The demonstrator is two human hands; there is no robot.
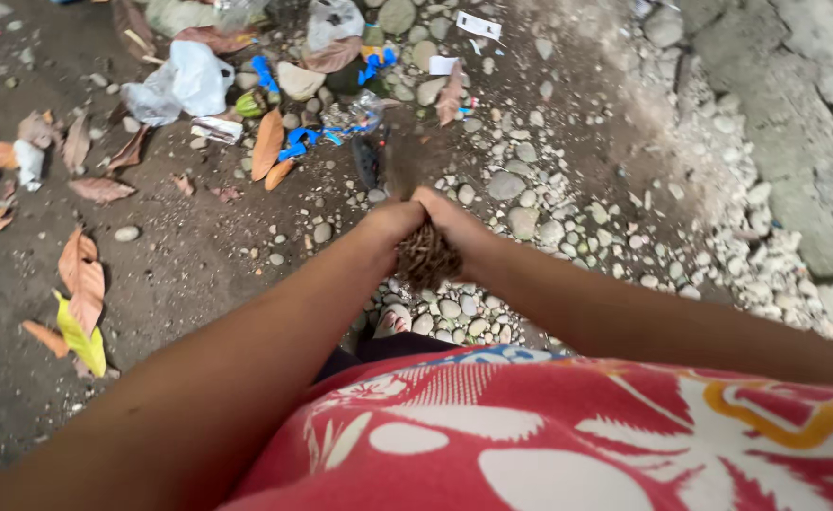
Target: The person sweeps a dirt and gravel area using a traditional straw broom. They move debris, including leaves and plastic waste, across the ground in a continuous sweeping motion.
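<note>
Left hand (393,222), right hand (454,222) clench stick broom (426,255); long axis points away, bristles blurred.

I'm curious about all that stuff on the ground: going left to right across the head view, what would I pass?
Yellow leaf → white plastic bag → orange leaf → left hand → bundle of brown sticks → right hand → grey pebbles → concrete edge.
</note>
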